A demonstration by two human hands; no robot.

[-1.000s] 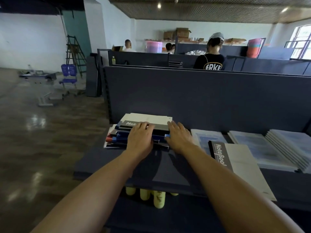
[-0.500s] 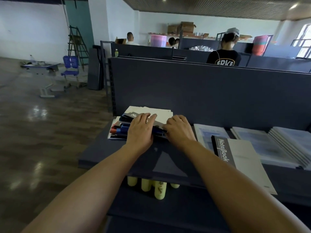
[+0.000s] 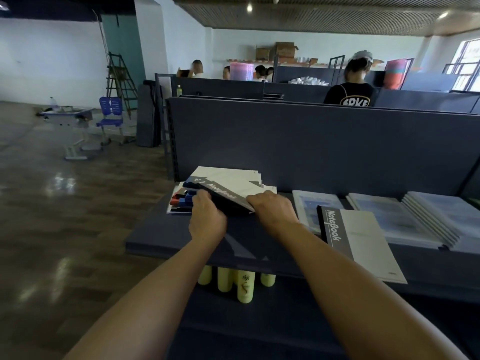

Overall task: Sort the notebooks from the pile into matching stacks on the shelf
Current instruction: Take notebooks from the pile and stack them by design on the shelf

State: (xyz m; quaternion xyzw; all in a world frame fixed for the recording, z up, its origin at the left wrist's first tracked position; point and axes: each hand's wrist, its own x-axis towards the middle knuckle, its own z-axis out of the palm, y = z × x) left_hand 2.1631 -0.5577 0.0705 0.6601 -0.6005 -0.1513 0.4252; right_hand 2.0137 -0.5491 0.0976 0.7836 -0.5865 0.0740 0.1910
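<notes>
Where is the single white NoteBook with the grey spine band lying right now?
In the head view the white NoteBook lies flat on the shelf, right of the right hand, overlapping the front of the nearest bluish stack.

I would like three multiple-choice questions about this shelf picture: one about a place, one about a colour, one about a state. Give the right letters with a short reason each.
1. Where does the single NoteBook notebook lie?
A. right of the hands
B. left of the pile
C. on the floor

2. What colour are the bottles under the shelf?
A. red
B. pale yellow
C. black

3. What are the hands doing with the top notebook of the pile?
A. both hang idle
B. both grip its near edge
C. only one touches it

Answers: 1 A, it lies right of the right hand. 2 B, they look pale yellow. 3 B, the left hand and the right hand both hold the tilted edge.
</notes>
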